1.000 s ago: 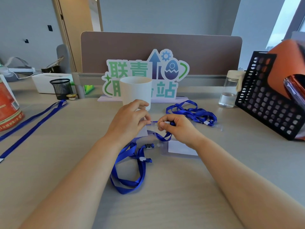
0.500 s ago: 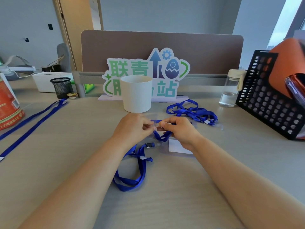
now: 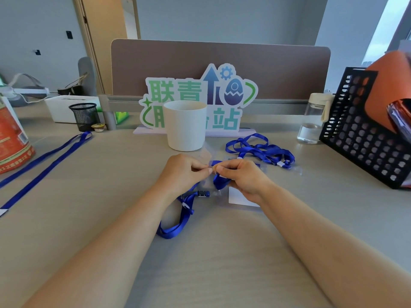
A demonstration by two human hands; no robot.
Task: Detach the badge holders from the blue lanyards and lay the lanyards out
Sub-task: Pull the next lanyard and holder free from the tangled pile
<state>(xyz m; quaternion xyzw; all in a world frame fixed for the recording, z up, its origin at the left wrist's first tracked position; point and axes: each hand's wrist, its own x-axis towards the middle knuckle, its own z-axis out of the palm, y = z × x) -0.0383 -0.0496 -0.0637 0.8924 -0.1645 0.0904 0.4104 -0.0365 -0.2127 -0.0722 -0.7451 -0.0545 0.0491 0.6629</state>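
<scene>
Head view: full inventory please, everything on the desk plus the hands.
held lanyard: 1, blue, desk centre, end pinched by both hands
straight lanyard: 1, blue, laid out far left
lanyard pile: count unclear, blue, right of cup
badge holder: 1, clear with white card, under right hand
cup: 1, white, behind hands
sign: 1, green and blue, behind cup
bottle: 1, clear, back right
file rack: 1, black, far right
mesh pot: 1, black, back left
tin: 1, red, left edge
left hand: 1, centre
right hand: 1, centre
</scene>
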